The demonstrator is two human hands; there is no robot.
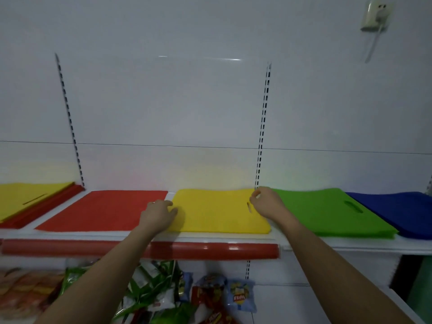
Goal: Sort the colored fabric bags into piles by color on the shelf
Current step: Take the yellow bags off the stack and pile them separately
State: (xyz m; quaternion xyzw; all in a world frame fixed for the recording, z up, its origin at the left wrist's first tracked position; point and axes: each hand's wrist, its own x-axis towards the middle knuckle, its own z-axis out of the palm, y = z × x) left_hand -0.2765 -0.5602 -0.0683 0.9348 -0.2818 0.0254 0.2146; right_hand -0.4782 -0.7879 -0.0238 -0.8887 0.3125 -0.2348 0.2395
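Flat fabric bags lie in a row on the white shelf (210,239): a red pile (102,211), a yellow pile (215,211), a green pile (327,213) and a blue pile (397,211). At the far left a mixed stack (25,197) has a yellow bag on top of red ones. My left hand (159,213) rests on the left edge of the yellow pile, fingers loosely bent. Over the yellow pile's right edge, near its handle slot, my right hand (266,204) hovers with fingers loosely curled and holds nothing.
A red price rail (210,251) runs along the shelf's front edge. Snack packets (210,293) fill the shelf below. Two slotted uprights (263,127) stand against the white back wall. A power socket (376,15) hangs at the top right.
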